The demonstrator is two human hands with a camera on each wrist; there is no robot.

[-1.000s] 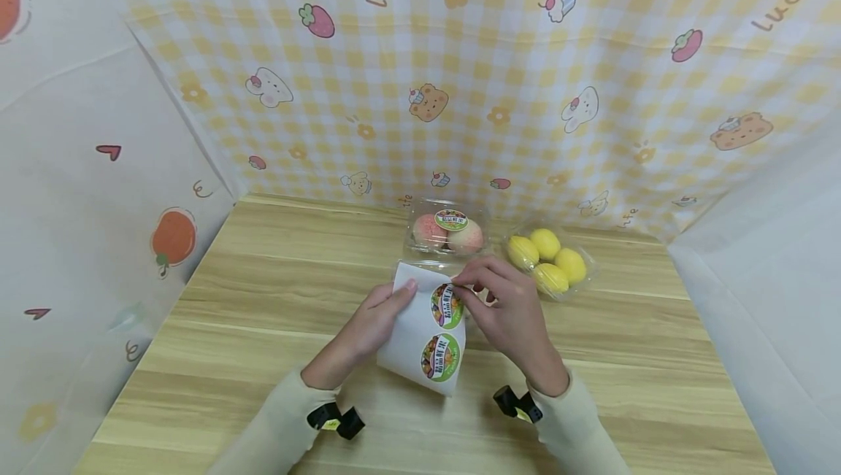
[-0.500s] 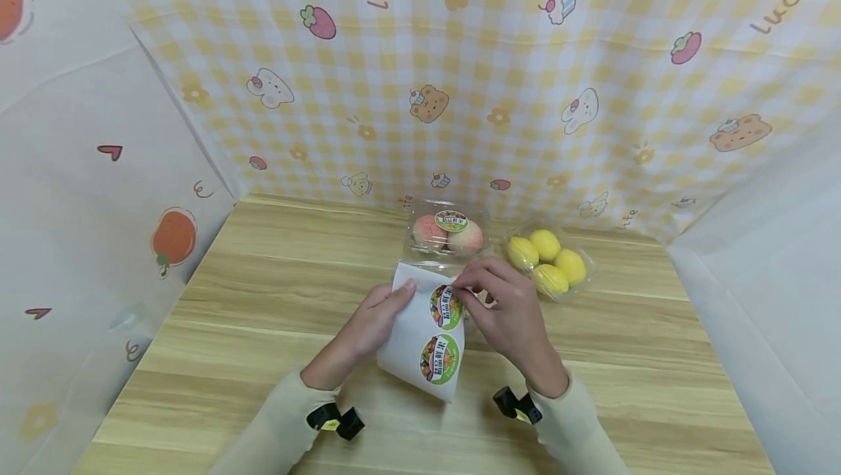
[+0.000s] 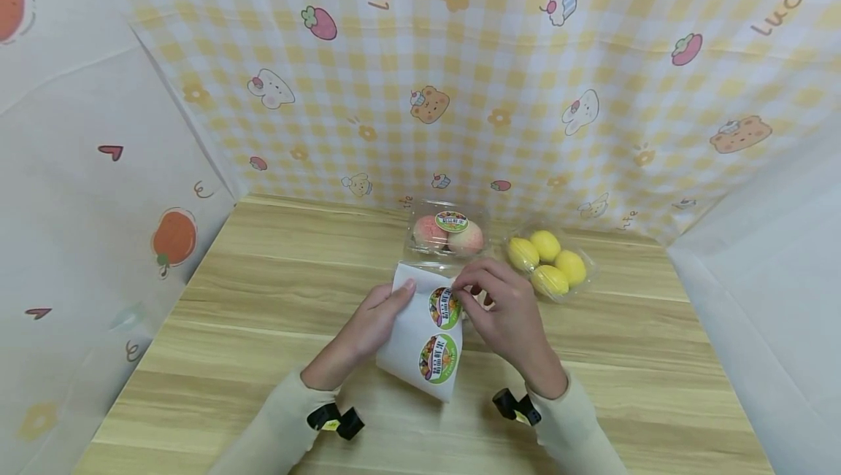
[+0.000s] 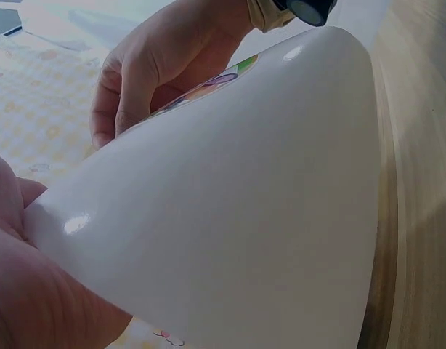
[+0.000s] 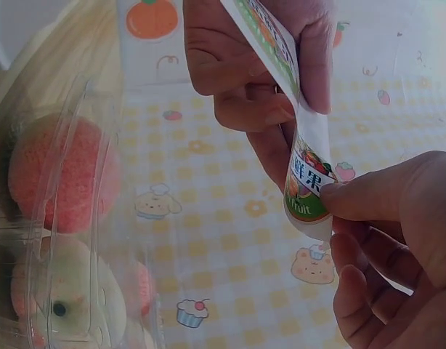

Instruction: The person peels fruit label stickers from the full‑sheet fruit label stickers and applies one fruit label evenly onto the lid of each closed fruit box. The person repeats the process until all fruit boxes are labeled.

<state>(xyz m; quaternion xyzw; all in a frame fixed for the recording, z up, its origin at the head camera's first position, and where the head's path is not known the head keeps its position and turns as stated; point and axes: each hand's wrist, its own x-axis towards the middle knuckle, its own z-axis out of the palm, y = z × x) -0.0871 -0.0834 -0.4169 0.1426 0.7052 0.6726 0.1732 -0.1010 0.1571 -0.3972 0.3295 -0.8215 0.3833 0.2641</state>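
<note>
My left hand (image 3: 376, 320) grips a white sticker sheet (image 3: 404, 347) by its upper left edge, thumb on top. Two oval fruit-label stickers show on it: an upper sticker (image 3: 443, 309) and a lower sticker (image 3: 438, 358). At the sheet's upper right edge, my right hand (image 3: 511, 309) pinches with thumb and fingertips beside the upper sticker. The right wrist view shows the right thumb (image 5: 368, 196) on this sticker's edge, where the sheet bends. Whether the sticker has lifted from its backing I cannot tell. In the left wrist view, the plain back of the sheet (image 4: 245, 189) hides most of the table.
A clear clamshell box (image 3: 449, 250) of pink peaches, bearing an oval label (image 3: 452, 222), stands at the back. Right of it sits a clear box with several lemons (image 3: 550, 281). Clear plastic (image 3: 430, 266) shows just behind the sheet, largely covered. A patterned curtain (image 3: 499, 74) hangs behind the table.
The sheet has tilted slightly, its lower end shifting a little left and down. Both hands stay almost in place, with the right fingertips still at the upper sticker.
</note>
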